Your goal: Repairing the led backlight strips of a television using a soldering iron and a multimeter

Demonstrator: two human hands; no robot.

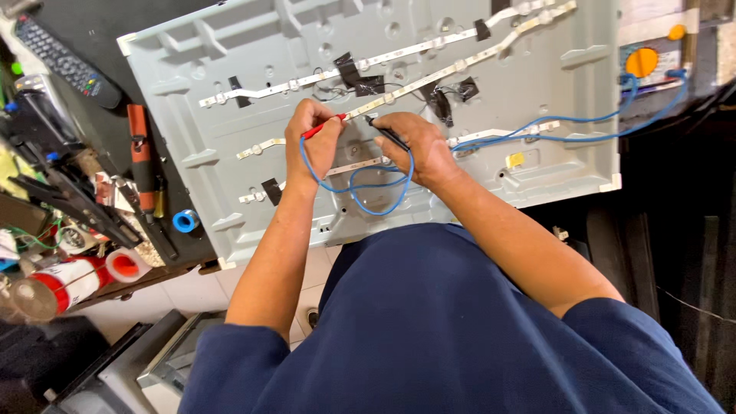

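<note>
Grey sheet metal fills the upper middle of the frame: a large television back panel (pixel 537 84) lies flat on a dark workbench (pixel 92 23), with white LED strips (pixel 399 54) running slantwise across it and bits of black tape (pixel 353 73) stuck over them. At the centre of the frame, the left hand (pixel 313 142) is clenched around a red test probe (pixel 323 126), its tip pressed to a strip. Just to its right, the right hand (pixel 418 149) pinches a black test probe (pixel 386 133) between thumb and fingers, its tip on the same strip, close beside the red one. Blue leads (pixel 360 186) loop below both hands and trail right across the panel to an orange-dialled meter (pixel 642 61) at the upper right. At the upper left lies a black remote control (pixel 57 55). Left of the panel rests an orange-handled tool (pixel 140 157), with a small blue tape roll (pixel 185 221) just below it. Red and white tape rolls (pixel 77 280) sit among clutter at the left edge. A dark blue shirt (pixel 429 330) fills the bottom.
</note>
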